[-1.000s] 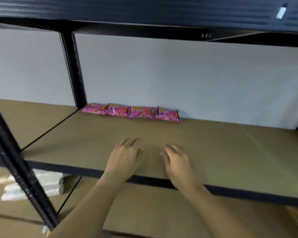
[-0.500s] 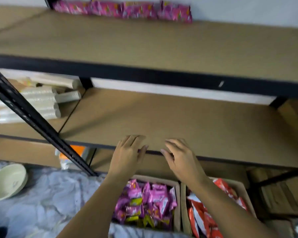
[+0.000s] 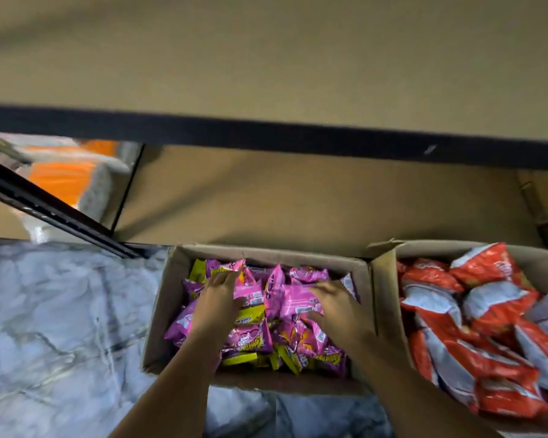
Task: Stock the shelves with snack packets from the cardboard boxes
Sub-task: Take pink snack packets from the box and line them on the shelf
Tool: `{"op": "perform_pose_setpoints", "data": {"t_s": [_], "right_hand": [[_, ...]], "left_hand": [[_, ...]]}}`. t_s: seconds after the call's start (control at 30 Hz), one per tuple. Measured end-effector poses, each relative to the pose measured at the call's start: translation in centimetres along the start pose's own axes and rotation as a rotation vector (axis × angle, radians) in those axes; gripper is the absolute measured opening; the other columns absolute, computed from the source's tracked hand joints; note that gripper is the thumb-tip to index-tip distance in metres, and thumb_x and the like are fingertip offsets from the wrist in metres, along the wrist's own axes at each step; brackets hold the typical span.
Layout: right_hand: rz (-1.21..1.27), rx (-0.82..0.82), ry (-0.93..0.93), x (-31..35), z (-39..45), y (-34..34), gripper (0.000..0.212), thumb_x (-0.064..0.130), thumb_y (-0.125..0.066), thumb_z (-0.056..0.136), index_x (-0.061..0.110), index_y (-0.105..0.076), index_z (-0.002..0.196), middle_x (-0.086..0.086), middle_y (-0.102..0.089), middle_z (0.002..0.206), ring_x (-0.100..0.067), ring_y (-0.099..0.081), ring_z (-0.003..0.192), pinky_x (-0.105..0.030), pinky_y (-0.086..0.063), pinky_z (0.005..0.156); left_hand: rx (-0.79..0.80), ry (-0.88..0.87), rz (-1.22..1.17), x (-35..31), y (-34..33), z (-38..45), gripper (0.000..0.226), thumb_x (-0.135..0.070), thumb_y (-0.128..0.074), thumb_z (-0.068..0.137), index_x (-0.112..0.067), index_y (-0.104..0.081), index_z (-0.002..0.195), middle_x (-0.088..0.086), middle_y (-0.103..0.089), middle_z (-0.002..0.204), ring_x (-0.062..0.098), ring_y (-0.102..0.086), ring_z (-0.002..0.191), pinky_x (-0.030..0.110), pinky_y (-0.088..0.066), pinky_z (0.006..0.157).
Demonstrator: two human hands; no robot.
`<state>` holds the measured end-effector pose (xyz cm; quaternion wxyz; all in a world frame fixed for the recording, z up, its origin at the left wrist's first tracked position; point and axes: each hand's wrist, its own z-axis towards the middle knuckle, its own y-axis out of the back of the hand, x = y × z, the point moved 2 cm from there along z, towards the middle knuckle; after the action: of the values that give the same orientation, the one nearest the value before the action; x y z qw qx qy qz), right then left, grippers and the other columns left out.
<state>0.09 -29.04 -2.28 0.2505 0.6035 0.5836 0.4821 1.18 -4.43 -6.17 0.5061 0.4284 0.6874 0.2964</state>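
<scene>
An open cardboard box [image 3: 159, 314] on the floor is full of pink and yellow snack packets [image 3: 293, 298]. Both my hands are down inside it. My left hand [image 3: 217, 298] lies on the packets at the box's left side, fingers stretched forward and touching a pink packet. My right hand [image 3: 337, 306] rests on the packets at the right side, its fingers bent over a pink packet; no firm hold shows. A second cardboard box [image 3: 385, 295] to the right holds red and white snack packets [image 3: 475, 317].
Brown shelf boards [image 3: 266, 58] with a black front rail [image 3: 266, 132] hang above the boxes, and a lower board [image 3: 298, 197] sits behind them. A black slanted post [image 3: 45, 210] stands at the left. Orange and white goods [image 3: 67, 175] lie at the left. The floor is grey marble-patterned [image 3: 60, 327].
My view has dropped from the upper shelf to the floor boxes. Both hands went from the shelf edge down into the box of pink packets.
</scene>
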Motion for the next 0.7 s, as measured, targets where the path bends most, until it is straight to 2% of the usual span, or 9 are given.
{"op": "perform_pose_setpoints", "data": {"t_s": [0.13,0.2,0.33,0.47,0.53,0.63,0.7], "right_hand": [[-0.176,0.025,0.005,-1.5,3.0,-7.0,0.05,0.031,-0.065,0.09,0.015,-0.054,0.136,-0.005,-0.053,0.138,-0.025,-0.043,0.13,-0.038,-0.044,0.104],[-0.244,0.007,-0.016,-2.1,4.1,-9.2,0.053,0.026,-0.076,0.078,0.014,-0.061,0.127,-0.007,-0.06,0.129,-0.028,-0.051,0.122,-0.04,-0.051,0.096],[-0.377,-0.056,-0.03,-2.7,6.1,-11.8,0.066,0.027,-0.091,0.054,0.008,-0.067,0.113,-0.012,-0.068,0.108,-0.033,-0.061,0.106,-0.044,-0.056,0.082],[-0.446,-0.058,-0.044,-2.6,7.2,-12.0,0.057,0.031,-0.093,0.053,0.01,-0.072,0.102,-0.011,-0.072,0.096,-0.031,-0.066,0.094,-0.041,-0.057,0.071],[-0.437,-0.065,-0.038,-2.4,7.5,-11.1,0.05,0.023,-0.092,0.053,0.012,-0.073,0.099,-0.009,-0.073,0.085,-0.029,-0.068,0.083,-0.038,-0.057,0.067],[-0.427,-0.134,-0.008,-1.8,7.5,-8.6,0.065,0.006,-0.088,0.036,0.007,-0.07,0.098,-0.008,-0.066,0.058,-0.027,-0.065,0.054,-0.034,-0.054,0.059],[-0.419,-0.191,0.001,-1.5,7.2,-6.6,0.072,0.003,-0.087,0.03,0.004,-0.069,0.1,-0.006,-0.058,0.045,-0.025,-0.058,0.041,-0.033,-0.055,0.06]], "left_hand": [[-0.052,-0.009,0.087,3.1,-4.3,3.9,0.075,-0.021,-0.071,0.089,-0.015,-0.033,0.153,0.006,-0.035,0.158,0.027,-0.025,0.148,0.042,-0.026,0.121],[-0.068,-0.022,0.112,4.5,-5.5,5.7,0.077,-0.02,-0.073,0.087,-0.013,-0.033,0.153,0.009,-0.036,0.157,0.027,-0.026,0.147,0.043,-0.026,0.121],[-0.042,-0.05,0.187,6.8,-6.8,7.7,0.08,-0.022,-0.079,0.08,-0.014,-0.04,0.15,0.008,-0.046,0.149,0.03,-0.039,0.138,0.045,-0.036,0.113],[-0.024,-0.061,0.126,7.2,-6.8,8.5,0.066,-0.022,-0.077,0.082,-0.015,-0.05,0.141,0.007,-0.052,0.136,0.032,-0.05,0.124,0.044,-0.045,0.104],[-0.029,-0.076,0.113,7.0,-6.4,8.6,0.06,-0.027,-0.078,0.082,-0.015,-0.056,0.136,0.006,-0.055,0.132,0.032,-0.053,0.119,0.044,-0.048,0.099],[-0.053,-0.118,0.121,6.4,-5.1,7.6,0.058,-0.031,-0.078,0.082,-0.016,-0.059,0.134,0.005,-0.058,0.128,0.031,-0.054,0.115,0.044,-0.048,0.1],[-0.087,-0.143,0.1,5.5,-3.5,6.5,0.059,-0.031,-0.078,0.081,-0.018,-0.059,0.136,0.006,-0.059,0.126,0.031,-0.053,0.113,0.043,-0.047,0.099]]}}
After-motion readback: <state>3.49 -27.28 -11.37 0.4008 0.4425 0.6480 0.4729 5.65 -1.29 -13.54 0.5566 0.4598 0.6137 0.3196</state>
